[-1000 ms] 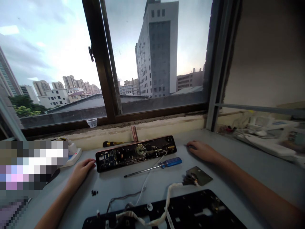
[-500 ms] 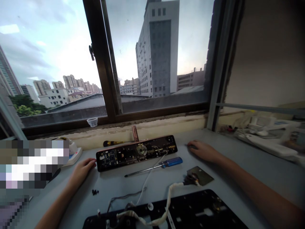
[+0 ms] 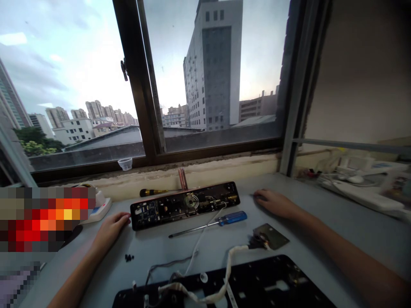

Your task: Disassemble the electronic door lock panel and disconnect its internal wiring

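Observation:
My left hand [image 3: 116, 222] rests on the table at the left end of a long black housing [image 3: 186, 206]. Its fingertips lie at or beside that end, and whether they touch it I cannot tell; the hand is loosely open and grips nothing. Exposed circuit boards and a round part show inside the housing. Off the housing's right end, my right hand [image 3: 269, 202] lies palm down, open and holding nothing, fingers slightly bent. Between my arms lies a screwdriver [image 3: 229, 218] with a blue handle. Several small dark screws [image 3: 129, 258] sit near my left forearm.
A large black panel [image 3: 257, 278] with a taped white cable [image 3: 228, 267] lies closest to me, beside a dark square plate [image 3: 278, 237]. Behind the housing are a yellow-black screwdriver [image 3: 149, 193] and a copper-coloured post [image 3: 182, 178]. A power strip [image 3: 101, 210] stands left.
The view has shifted very slightly. Both hands and the parts on the table stay where they were.

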### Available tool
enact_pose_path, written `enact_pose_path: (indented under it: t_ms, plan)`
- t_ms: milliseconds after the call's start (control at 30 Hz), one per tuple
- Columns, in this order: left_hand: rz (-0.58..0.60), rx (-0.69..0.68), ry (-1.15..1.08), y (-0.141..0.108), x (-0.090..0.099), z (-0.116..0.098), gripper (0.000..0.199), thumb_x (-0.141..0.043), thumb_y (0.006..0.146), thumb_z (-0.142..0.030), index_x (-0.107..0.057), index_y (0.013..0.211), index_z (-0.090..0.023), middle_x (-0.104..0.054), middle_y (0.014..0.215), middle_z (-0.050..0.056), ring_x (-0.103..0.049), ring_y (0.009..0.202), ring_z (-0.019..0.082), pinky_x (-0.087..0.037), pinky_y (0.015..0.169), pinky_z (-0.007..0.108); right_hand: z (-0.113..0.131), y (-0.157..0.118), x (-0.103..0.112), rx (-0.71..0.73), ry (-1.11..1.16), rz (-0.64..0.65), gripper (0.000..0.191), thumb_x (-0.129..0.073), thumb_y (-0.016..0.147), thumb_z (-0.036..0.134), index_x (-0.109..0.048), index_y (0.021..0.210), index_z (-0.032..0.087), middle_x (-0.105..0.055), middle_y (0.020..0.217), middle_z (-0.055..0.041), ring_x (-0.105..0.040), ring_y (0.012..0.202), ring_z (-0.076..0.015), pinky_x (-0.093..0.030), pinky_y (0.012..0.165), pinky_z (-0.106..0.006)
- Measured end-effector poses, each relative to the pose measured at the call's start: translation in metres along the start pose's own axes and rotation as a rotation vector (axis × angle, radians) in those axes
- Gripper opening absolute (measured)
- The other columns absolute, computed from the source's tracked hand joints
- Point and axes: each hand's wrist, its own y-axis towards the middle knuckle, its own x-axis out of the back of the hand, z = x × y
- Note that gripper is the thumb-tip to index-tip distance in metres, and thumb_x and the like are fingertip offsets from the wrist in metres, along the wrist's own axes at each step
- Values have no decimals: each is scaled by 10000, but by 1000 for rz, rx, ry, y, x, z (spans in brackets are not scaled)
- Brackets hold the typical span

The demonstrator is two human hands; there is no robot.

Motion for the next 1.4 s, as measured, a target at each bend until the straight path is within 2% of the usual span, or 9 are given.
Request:
enact_pose_path:
  t_ms: [433,600,733,867,1000,1100,1233,1300,1400]
  plan:
    - [-19,-2,-45,2,-1,6,338,-536,579,-462,-663,708,-178,-658,617,17,-601,674,230,-434,630,297,2,-1,0,6,1,-14,324,-363,789,208,-562,1023,107,-540,1015,-132,-516,928,-235,-370,820,-305]
    - [-69,-3,-93,2,-3,5,410,-532,575,-487,-633,802,-161,-667,698,40,-609,678,219,-447,594,290,7,-4,3,18,54,-49,342,-363,758,240,-579,980,96,-559,976,-137,-531,905,-243,-389,817,-325]
    - [-104,7,-131,1,-5,3,461,-517,570,-496,-605,851,-142,-665,759,71,-613,676,218,-450,551,287,13,-4,15,19,116,-141,364,-353,735,315,-584,937,117,-567,976,-134,-540,899,-248,-409,806,-342]
    - [-150,31,-154,-1,-6,0,442,-505,577,-474,-593,858,-144,-666,803,86,-613,693,221,-453,549,294,28,-6,43,18,168,-300,444,-287,757,416,-566,949,129,-556,1022,-135,-519,942,-269,-398,821,-385]
    - [-166,43,-178,-1,-8,1,428,-508,581,-464,-583,854,-142,-660,821,91,-609,703,218,-448,550,288,70,-13,78,110,210,-380,434,-309,774,470,-568,965,180,-582,996,-73,-531,913,-250,-411,780,-364]
    - [-154,42,-192,0,-10,3,432,-505,595,-461,-579,873,-139,-654,849,95,-605,713,215,-442,546,283,122,-25,99,323,279,-407,359,-359,807,448,-589,936,203,-604,961,-41,-543,872,-227,-419,723,-337]
    - [-138,37,-199,2,-13,5,424,-501,610,-456,-583,878,-137,-653,867,92,-603,722,214,-438,546,280,199,-48,109,726,267,-62,229,-377,862,249,-593,920,199,-609,894,-14,-552,802,-154,-407,698,-263]
    - [-133,36,-200,2,-13,6,416,-501,619,-454,-583,878,-139,-652,849,84,-603,721,211,-435,540,272,232,-58,104,870,222,70,196,-410,842,157,-591,914,182,-605,856,-9,-546,790,-142,-396,690,-244]
    - [-131,35,-198,2,-14,8,413,-492,644,-447,-575,903,-136,-645,820,75,-600,729,206,-433,540,264,269,-68,91,1033,63,234,123,-483,811,164,-587,750,141,-594,738,-18,-539,685,-140,-378,607,-236]
